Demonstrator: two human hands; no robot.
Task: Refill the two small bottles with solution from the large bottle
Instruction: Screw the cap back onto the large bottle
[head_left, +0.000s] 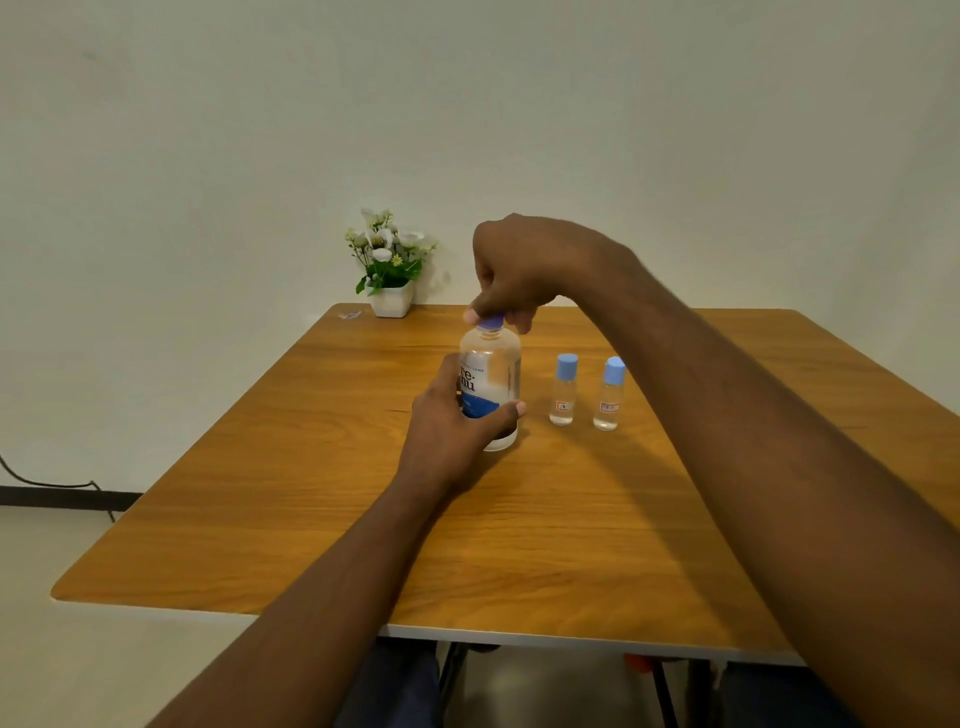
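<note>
The big clear plastic bottle (491, 387) with a blue and white label stands on the brown wooden table (291, 499), near the middle. It stands straight up. Its long side runs up and down, and its purple-blue cap (491, 322) points at the ceiling.

The left hand (451, 427) holds the low part of the bottle. Its fingers wrap round the far side and its thumb presses on the front. The right hand (522, 267) comes down from above. Its fingertips are bunched tight round the cap and pinch it.

The bottle looks part full, so it is likely a bit heavy. The plastic looks smooth and may slip, and it may give a little if squeezed hard. The wide middle looks like the best place to hold it, with the other hand on the cap to twist.

Just to the right stand the first small clear bottle (564, 397) and the second small clear bottle (608, 402). Both stand up, close beside each other, with light blue caps on and a little liquid at the bottom. No hand touches them.

At the far edge sits a white pot of white flowers (390, 299).
</note>
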